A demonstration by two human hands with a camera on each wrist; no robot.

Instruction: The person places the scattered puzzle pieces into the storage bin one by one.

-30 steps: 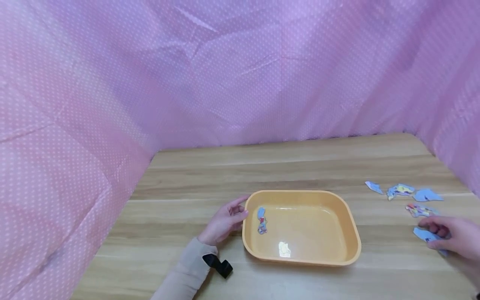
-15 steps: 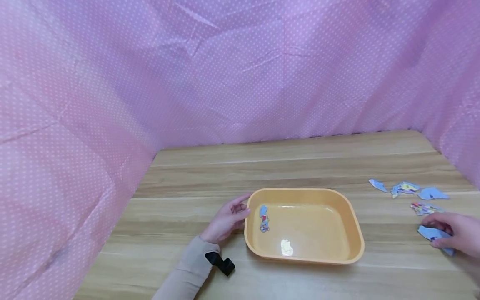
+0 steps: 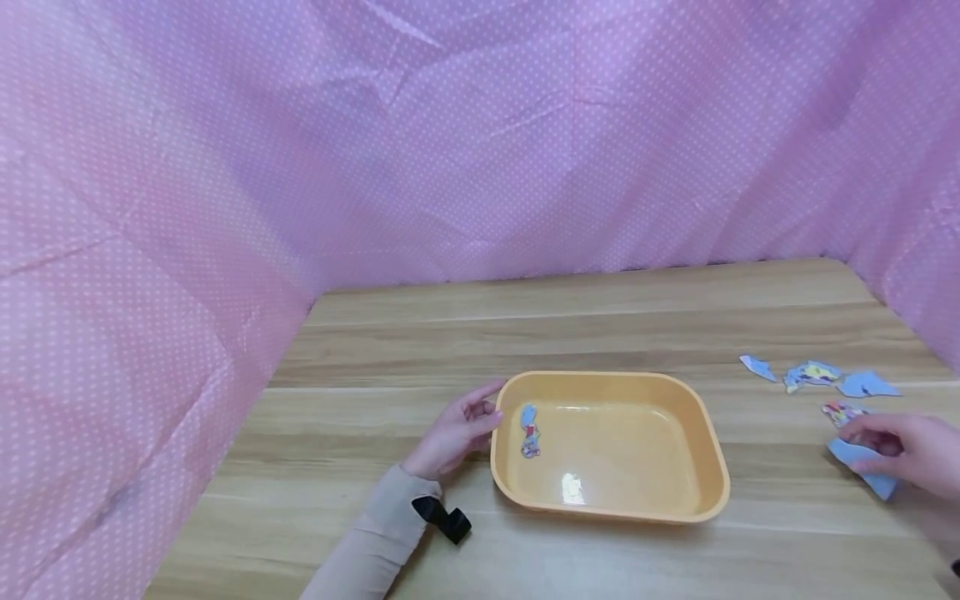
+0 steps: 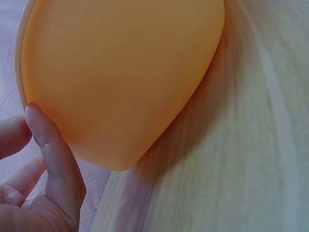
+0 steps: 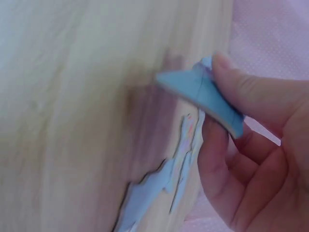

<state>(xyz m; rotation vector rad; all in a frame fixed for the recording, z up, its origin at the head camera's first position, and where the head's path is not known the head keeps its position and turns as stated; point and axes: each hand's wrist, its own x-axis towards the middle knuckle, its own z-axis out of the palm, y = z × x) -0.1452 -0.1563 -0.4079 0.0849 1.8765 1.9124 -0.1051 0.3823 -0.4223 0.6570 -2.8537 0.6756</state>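
Observation:
A blue jigsaw puzzle piece (image 5: 207, 92) is pinched between the thumb and fingers of the right hand (image 3: 911, 454), raised off the tabletop in the right wrist view. Just beyond that hand lies a multicoloured piece (image 3: 840, 412), partly covered. Farther back are a plain blue piece (image 3: 868, 384), a blue-and-yellow piece (image 3: 812, 375) and a slim blue piece (image 3: 759, 367). The left hand (image 3: 453, 429) touches the left rim of a yellow-orange tray (image 3: 615, 514), its thumb (image 4: 55, 152) at the rim. Two small pieces (image 3: 529, 429) sit inside the tray, near its left wall.
The wooden table (image 3: 420, 333) carries everything. A pink curtain (image 3: 480, 167) with white dots encloses its back and sides. A black strap (image 3: 442, 518) is on the left sleeve (image 3: 375, 533). More puzzle pieces (image 5: 145, 198) lie below the right hand in its wrist view.
The right hand has turned the blue piece so that its plain side shows, and moved slightly inward. The left hand stays at the tray. The view has shifted a little.

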